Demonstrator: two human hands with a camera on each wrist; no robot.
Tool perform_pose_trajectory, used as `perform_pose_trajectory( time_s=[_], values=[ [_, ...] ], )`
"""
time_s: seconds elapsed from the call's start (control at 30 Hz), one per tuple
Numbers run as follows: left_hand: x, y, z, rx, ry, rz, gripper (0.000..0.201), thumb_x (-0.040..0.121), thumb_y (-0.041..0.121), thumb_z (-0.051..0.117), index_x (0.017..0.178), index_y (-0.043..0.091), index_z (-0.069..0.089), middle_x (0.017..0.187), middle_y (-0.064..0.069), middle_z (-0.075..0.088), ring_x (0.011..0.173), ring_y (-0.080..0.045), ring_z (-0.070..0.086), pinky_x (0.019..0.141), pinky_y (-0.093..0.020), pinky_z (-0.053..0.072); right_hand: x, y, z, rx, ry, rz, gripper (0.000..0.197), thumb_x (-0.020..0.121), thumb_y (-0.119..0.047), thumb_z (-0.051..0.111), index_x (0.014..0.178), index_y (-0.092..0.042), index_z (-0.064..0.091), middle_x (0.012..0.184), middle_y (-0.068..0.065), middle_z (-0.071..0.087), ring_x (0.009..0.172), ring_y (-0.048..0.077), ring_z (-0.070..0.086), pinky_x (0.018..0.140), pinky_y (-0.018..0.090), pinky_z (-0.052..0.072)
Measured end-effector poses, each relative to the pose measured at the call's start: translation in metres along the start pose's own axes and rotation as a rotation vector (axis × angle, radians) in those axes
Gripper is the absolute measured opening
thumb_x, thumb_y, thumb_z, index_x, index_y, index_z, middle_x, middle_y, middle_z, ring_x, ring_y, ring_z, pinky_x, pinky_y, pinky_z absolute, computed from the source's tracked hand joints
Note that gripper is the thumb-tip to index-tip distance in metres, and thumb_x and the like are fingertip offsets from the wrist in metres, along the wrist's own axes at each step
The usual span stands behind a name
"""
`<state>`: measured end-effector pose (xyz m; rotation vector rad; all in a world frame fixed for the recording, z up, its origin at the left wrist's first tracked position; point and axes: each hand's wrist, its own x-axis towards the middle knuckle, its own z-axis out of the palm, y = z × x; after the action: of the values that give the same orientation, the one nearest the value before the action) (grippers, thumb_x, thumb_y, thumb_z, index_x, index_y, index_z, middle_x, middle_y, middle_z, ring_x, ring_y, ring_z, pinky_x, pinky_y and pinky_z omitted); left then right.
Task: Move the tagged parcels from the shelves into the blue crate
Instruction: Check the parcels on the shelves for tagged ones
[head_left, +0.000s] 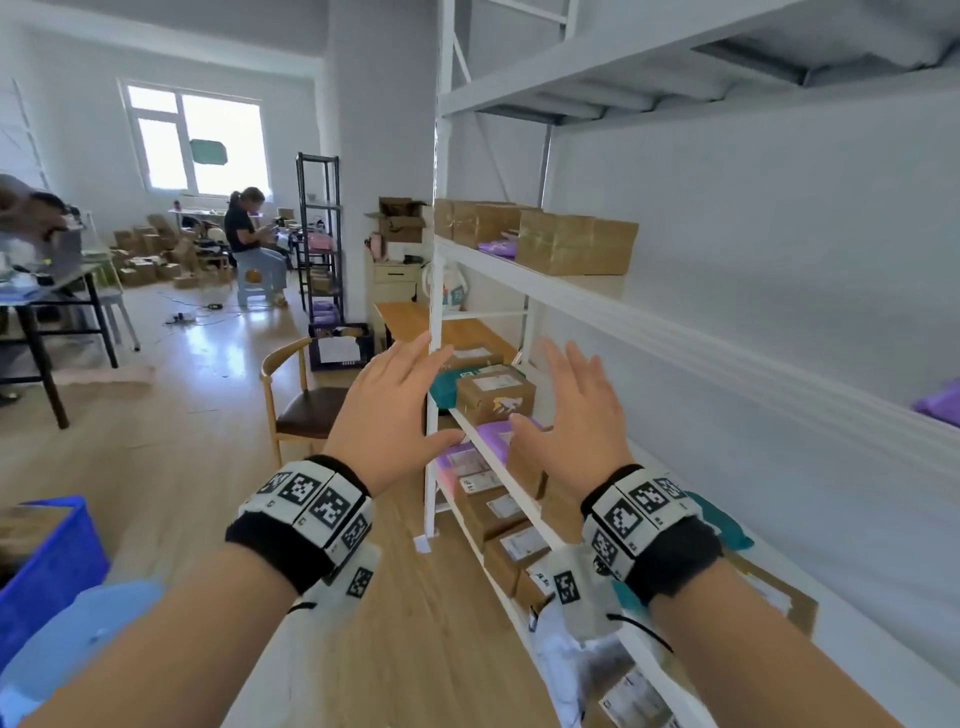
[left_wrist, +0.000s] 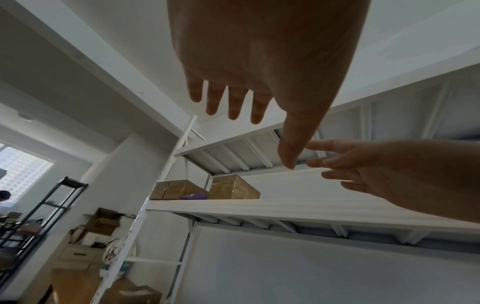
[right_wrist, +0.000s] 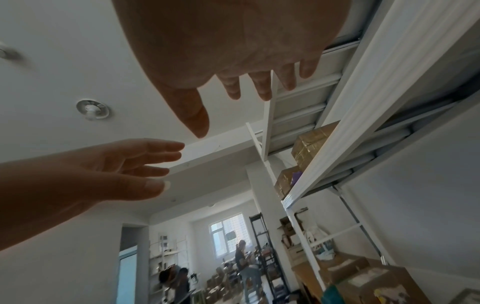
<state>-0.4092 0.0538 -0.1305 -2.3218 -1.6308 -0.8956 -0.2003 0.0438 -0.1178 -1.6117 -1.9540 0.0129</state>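
**Inspector:** Several parcels are still sitting on the shelves, so I am judging the task far from finished. At far left the blue crate (head_left: 49, 561) is standing on the floor, only partly in frame; something brown is showing at its top edge, but I cannot tell what it is.

**Clerk:** And the hands?

**Inspector:** Left hand (head_left: 392, 410) is hovering flat, fingers straight and spread, gripping nothing. Right hand (head_left: 576, 421) is doing the same, palm facing its partner, nothing in it. Both are hanging in front of the white shelving (head_left: 649, 332), apart from every parcel.

**Clerk:** What is lying between them?

**Inspector:** A brown labelled box (head_left: 495, 395) is resting on the lower shelf, beside a teal mailer (head_left: 441, 387). In my judgement that box is the next pick. Below it, purple mailers (head_left: 491, 431) and more labelled cartons (head_left: 506, 519) are waiting. Further right, plain taped cartons (head_left: 574, 241) are occupying the upper shelf.

**Clerk:** Any writing legible?

**Inspector:** White shipping labels are showing on most lower parcels, but the print is reading too small. The brown box is bearing a white graphic I cannot identify. No brand is making itself out.
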Motion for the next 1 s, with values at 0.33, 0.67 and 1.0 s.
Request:
perform_pose_trajectory(
  time_s=[0.33, 0.67, 1.0],
  values=[
    [0.106, -0.111, 0.021, -0.059, -0.039, 0.132, 0.087, 0.082, 0.05, 0.069, 0.152, 0.029, 0.021, 0.161, 0.004, 0.014, 0.147, -0.02, 0.015, 0.12, -0.035, 0.014, 0.108, -0.037, 0.058, 0.001, 0.097, 0.104, 0.084, 0.091, -0.043, 0.055, 0.152, -0.035, -0.002, 0.162, -0.001, -0.005, 0.149, 0.024, -0.008, 0.119, 0.039, -0.002],
    [0.19, -0.14, 0.097, -0.159, -0.122, 0.219, 0.089, 0.08, 0.054, 0.068, 0.152, 0.031, 0.02, 0.161, 0.006, 0.012, 0.147, -0.018, 0.014, 0.121, -0.037, 0.013, 0.185, -0.004, 0.098, -0.095, 0.1, 0.198, 0.083, 0.092, -0.046, 0.052, 0.152, -0.034, -0.004, 0.162, -0.001, -0.008, 0.149, 0.024, -0.01, 0.118, 0.038, -0.002],
    [0.315, -0.146, 0.136, -0.177, -0.064, 0.286, 0.088, 0.083, 0.052, 0.067, 0.152, 0.031, 0.017, 0.161, 0.008, 0.009, 0.148, -0.017, 0.009, 0.119, -0.036, 0.012, 0.304, 0.036, 0.099, -0.1, 0.305, 0.154, 0.083, 0.09, -0.046, 0.056, 0.153, -0.03, 0.004, 0.162, 0.006, 0.002, 0.149, 0.027, -0.003, 0.12, 0.041, 0.004]
  ],
)
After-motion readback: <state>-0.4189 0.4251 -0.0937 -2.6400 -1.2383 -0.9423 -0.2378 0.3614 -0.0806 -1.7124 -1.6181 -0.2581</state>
